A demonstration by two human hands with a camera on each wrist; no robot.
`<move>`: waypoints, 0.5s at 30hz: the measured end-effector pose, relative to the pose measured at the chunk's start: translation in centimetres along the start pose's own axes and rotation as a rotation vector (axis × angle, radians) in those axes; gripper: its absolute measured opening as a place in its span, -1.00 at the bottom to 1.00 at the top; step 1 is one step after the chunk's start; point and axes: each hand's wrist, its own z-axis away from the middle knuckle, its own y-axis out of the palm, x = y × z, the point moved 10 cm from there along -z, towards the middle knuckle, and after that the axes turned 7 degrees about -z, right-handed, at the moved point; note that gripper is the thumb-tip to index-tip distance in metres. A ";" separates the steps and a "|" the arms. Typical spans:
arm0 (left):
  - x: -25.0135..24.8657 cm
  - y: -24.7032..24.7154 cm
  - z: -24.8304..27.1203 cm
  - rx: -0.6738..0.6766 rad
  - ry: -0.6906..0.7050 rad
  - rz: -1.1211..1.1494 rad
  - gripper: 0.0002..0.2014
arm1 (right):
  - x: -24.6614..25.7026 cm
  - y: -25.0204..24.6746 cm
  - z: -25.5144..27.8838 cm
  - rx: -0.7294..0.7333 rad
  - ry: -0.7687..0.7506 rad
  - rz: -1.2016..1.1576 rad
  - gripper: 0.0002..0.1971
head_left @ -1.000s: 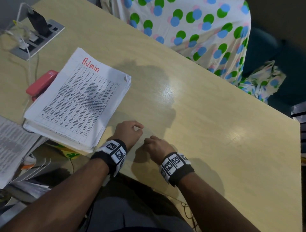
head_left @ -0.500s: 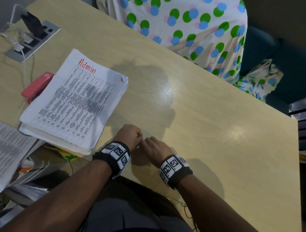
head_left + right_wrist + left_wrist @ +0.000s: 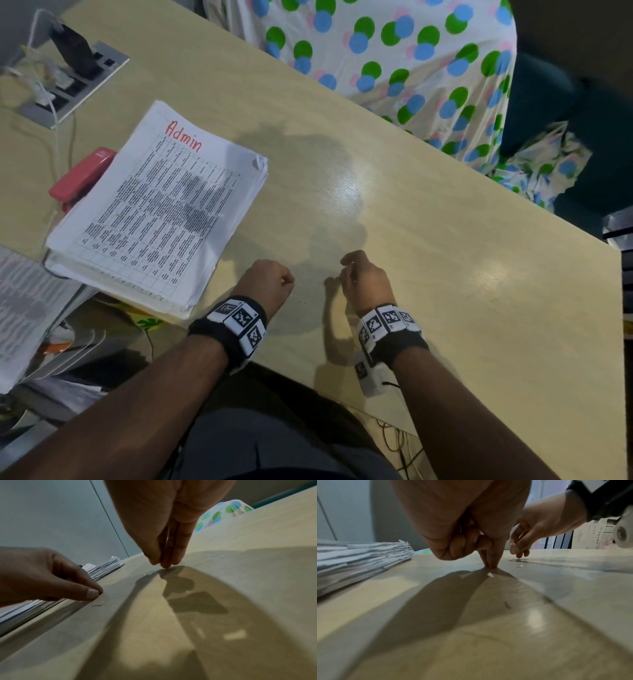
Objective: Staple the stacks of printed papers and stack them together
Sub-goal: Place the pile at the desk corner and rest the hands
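Pale wooden counter filling most of the frame, with polka-dot cloth along the upper right and the paper stack headed "Admin" lying at centre left, its far corner overlapping a red stapler just beside it at the left edge. Both hands low at bottom centre, well apart from the stack: left hand curled with thumb and fingertip pressed together on the bare surface, right hand with fingertips drawn together, grip on anything too small to tell. Probably heavy in bulk yet floppy and prone to sliding sheet on sheet, with ragged edges, so best taken a few sheets at a time near a corner.
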 end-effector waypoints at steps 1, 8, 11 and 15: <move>-0.2 0.0 0.1 0.002 0.002 -0.008 -0.85 | 0.1 0.3 0.0 0.021 -0.001 0.016 -0.80; 0.2 0.7 0.3 0.026 -0.018 -0.026 -0.85 | 1.7 1.5 0.5 0.036 -0.139 0.105 -0.70; -0.3 2.1 1.0 0.091 -0.005 -0.024 -0.85 | 2.7 2.8 1.0 0.115 -0.230 0.229 -0.59; -1.0 3.4 1.5 0.141 0.051 -0.092 -0.84 | 4.2 5.1 2.4 0.240 -0.351 0.412 -0.74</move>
